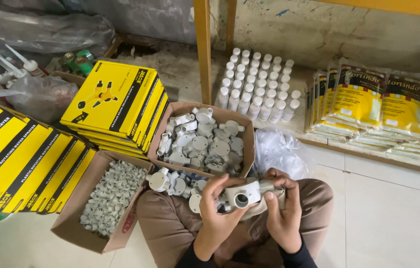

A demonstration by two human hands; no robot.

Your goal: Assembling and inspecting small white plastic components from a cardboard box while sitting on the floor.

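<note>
Fittings (202, 144) in open carton (247, 144); clips (110, 196) in box (73, 208) alongside.

Both hands (249, 211) raised over the lap, fingers curled, thumbs pressing inward.

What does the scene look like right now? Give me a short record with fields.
left hand: grips a grey round conduit fitting from the left
right hand: holds the same fitting from the right
lap: more grey fittings piled by the knees
open box ahead: full of grey fittings
box at left: small grey clips
yellow boxes: stacked at left
white bottles: rows by the wall
yellow packets: stacked at right
</note>
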